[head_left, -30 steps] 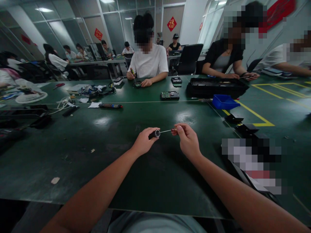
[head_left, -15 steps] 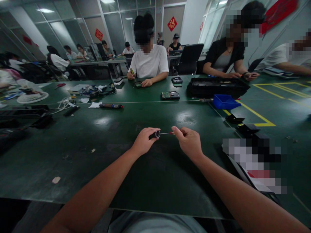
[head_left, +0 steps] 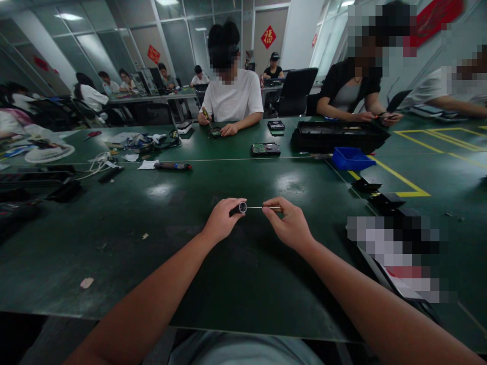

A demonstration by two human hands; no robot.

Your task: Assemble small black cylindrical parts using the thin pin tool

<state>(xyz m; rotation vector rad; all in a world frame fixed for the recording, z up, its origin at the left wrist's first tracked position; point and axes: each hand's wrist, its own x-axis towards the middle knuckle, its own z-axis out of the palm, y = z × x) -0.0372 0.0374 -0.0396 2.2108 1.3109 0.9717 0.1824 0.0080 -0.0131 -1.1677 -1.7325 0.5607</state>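
Note:
My left hand (head_left: 220, 221) is closed round a short black cylindrical handle (head_left: 239, 208) with a silver ring at its end, held just above the green table (head_left: 114, 243). A thin metal shaft (head_left: 257, 207) runs from that ring to the right. My right hand (head_left: 289, 225) pinches the shaft's far end between thumb and fingers. Both hands are near the middle of the table, close to each other.
Across the table a person in a white shirt (head_left: 233, 99) works with a screwdriver. A hard drive (head_left: 265, 149), a black tray (head_left: 338, 136) and a blue bin (head_left: 352, 159) lie beyond. Cables and a fan (head_left: 49, 152) lie far left. A blurred object (head_left: 395, 253) lies at the right.
My right hand has slid slightly left along the shaft and turned, so the red part near its fingers is now hidden. My left hand has barely moved.

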